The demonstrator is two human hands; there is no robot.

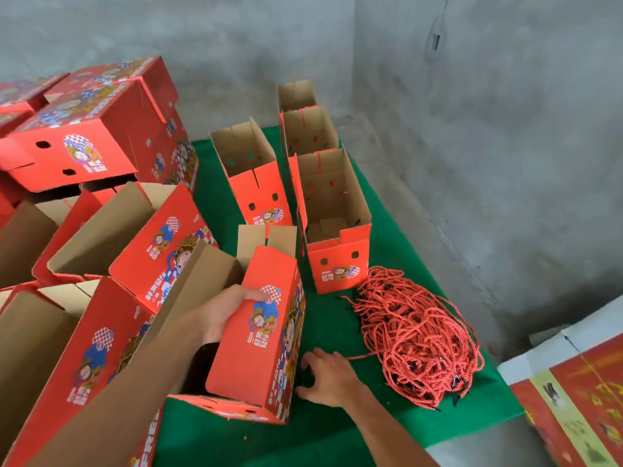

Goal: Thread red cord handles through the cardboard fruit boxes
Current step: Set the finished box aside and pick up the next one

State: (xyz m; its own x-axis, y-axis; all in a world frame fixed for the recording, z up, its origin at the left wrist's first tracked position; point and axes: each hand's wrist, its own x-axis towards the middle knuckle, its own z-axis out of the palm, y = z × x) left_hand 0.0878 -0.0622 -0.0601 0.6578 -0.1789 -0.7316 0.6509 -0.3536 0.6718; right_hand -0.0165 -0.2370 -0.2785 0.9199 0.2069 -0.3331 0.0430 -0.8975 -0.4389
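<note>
A red printed cardboard fruit box [266,352] lies tilted on the green cloth in front of me. My left hand [224,313] grips its upper flap, thumb over the edge. My right hand [328,375] rests beside the box's right wall on the cloth, fingers spread and loosely curled; one strand of red cord [360,357] runs from it toward the pile of red cord handles [418,338] on the right. Whether the fingers pinch that strand is hidden.
Three open boxes stand upright behind: one at the middle [259,183], one at the front right [333,227], one further back [310,129]. Stacks of red boxes [87,136] crowd the left. Green cloth [337,429] covers the table; concrete walls behind; another carton [573,399] at right.
</note>
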